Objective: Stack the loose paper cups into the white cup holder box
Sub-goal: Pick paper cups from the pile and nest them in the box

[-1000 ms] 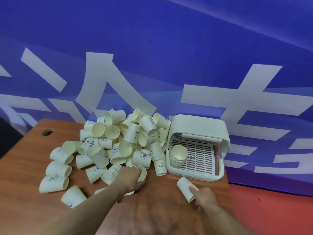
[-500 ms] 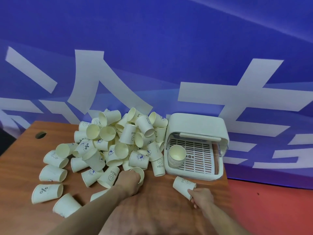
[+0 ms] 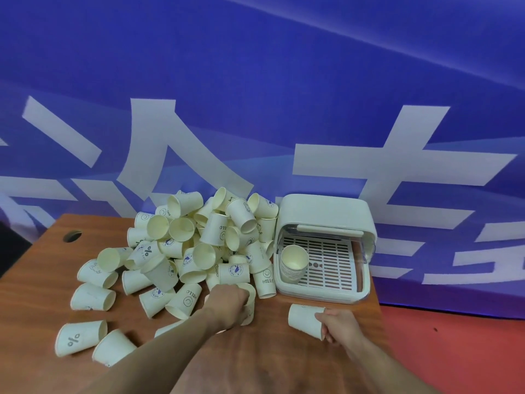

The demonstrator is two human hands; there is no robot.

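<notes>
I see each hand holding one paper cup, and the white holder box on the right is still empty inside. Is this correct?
Not quite. The head view shows the white holder box is not empty: a stack of cups already sits at the left of its grid tray. The rest holds: the left hand and the right hand each hold a paper cup.

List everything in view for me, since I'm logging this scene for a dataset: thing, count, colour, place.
loose paper cups: dozens, exact count unclear, cream, heaped and scattered on the table left of the box
cup holder box: one, white, open at the front, on the table's far right
stack of cups: one nested stack, cream, at the left inside the box
table: one, brown wood, with a round hole at its far left
backdrop: one, blue with white shapes, behind the table
left hand: grips a cup at the pile's near edge
right hand: holds a cup on its side before the box
</notes>
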